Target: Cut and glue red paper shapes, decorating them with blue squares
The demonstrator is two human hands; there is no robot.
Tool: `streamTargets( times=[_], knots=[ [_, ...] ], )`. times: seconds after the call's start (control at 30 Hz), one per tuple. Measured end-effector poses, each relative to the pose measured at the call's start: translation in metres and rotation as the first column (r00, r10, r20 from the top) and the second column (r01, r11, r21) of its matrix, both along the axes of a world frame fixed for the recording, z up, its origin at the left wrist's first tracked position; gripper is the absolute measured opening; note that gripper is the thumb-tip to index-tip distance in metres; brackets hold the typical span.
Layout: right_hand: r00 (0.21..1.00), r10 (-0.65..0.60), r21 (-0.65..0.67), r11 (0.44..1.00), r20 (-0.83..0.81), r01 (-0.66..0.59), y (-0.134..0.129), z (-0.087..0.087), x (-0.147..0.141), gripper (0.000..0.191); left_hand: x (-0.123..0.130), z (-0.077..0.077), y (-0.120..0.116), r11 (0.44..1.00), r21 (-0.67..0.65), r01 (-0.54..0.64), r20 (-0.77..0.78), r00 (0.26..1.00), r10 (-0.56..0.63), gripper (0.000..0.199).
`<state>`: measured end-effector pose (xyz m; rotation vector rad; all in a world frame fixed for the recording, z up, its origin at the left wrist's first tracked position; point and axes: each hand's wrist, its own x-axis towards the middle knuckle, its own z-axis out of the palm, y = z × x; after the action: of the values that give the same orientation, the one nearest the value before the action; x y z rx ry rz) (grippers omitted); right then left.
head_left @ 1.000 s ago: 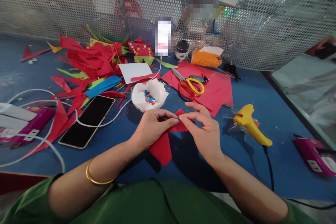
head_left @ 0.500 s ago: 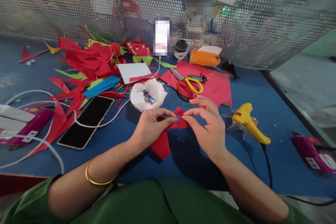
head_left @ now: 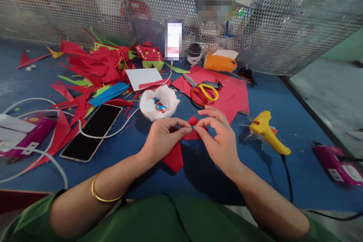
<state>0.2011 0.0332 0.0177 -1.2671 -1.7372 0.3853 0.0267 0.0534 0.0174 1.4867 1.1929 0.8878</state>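
My left hand (head_left: 161,138) is closed in a pinch, its thumb and forefinger at a tiny blue paper piece (head_left: 192,127). From the other side, the thumb and forefinger of my right hand (head_left: 219,141) meet at the same piece, other fingers loosely curled. Right beneath the fingertips lies red paper (head_left: 194,135) with pointed corners. More red paper (head_left: 174,159) shows below my left hand; whether both parts are one sheet, I cannot tell. Just beyond stands a bowl lined with white paper (head_left: 170,100), holding small blue and red paper bits (head_left: 159,106).
Scissors (head_left: 208,92) rest on a red sheet (head_left: 236,92). A yellow glue gun (head_left: 266,130) lies right, near a purple power strip (head_left: 337,164). Paper scraps (head_left: 99,64), a dark phone (head_left: 93,132) and white cables fill the left. A lit phone (head_left: 174,41) stands against perforated metal.
My right hand has shifted slightly left, and its fingertips have closed in on the blue piece, now mostly covered. My left hand stays almost in place.
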Motion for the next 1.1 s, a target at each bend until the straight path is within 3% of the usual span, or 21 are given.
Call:
streamTargets(
  times=[0.1,0.2,0.3,0.53,0.63,0.8,1.1],
  knots=[
    [0.992,-0.024,-0.18,0.984,-0.123,0.001,0.001,0.006,0.005,0.009,0.0,0.001,0.0,0.999,-0.032,0.004,0.006,1.0,-0.004,0.014],
    [0.977,-0.029,-0.368,0.929,-0.211,-0.051,0.004,0.009,0.01,0.01,-0.001,0.0,0.001,0.998,-0.055,0.006,0.009,1.0,-0.006,0.011],
    [0.972,-0.02,-0.445,0.891,-0.233,-0.089,0.006,0.008,0.011,0.01,0.0,-0.002,0.002,0.998,-0.063,0.024,0.031,0.999,-0.022,0.008],
    [0.975,-0.037,-0.475,0.877,-0.218,-0.073,0.005,0.007,0.006,0.013,0.002,-0.002,0.002,0.987,-0.157,-0.016,0.15,0.988,0.04,0.026],
    [0.977,-0.042,-0.457,0.887,-0.208,-0.059,0.003,0.007,0.003,0.012,0.003,0.001,0.001,0.984,-0.177,0.031,0.167,0.986,-0.001,0.021],
    [0.976,-0.019,-0.334,0.941,-0.216,-0.055,0.002,0.002,-0.002,0.011,0.003,-0.001,0.001,0.973,-0.229,0.01,0.179,0.983,0.033,0.017],
    [0.982,-0.05,-0.298,0.955,-0.183,-0.007,0.002,-0.002,-0.005,0.01,0.003,-0.002,0.001,0.971,-0.237,0.029,0.186,0.982,0.016,0.014]
  ],
)
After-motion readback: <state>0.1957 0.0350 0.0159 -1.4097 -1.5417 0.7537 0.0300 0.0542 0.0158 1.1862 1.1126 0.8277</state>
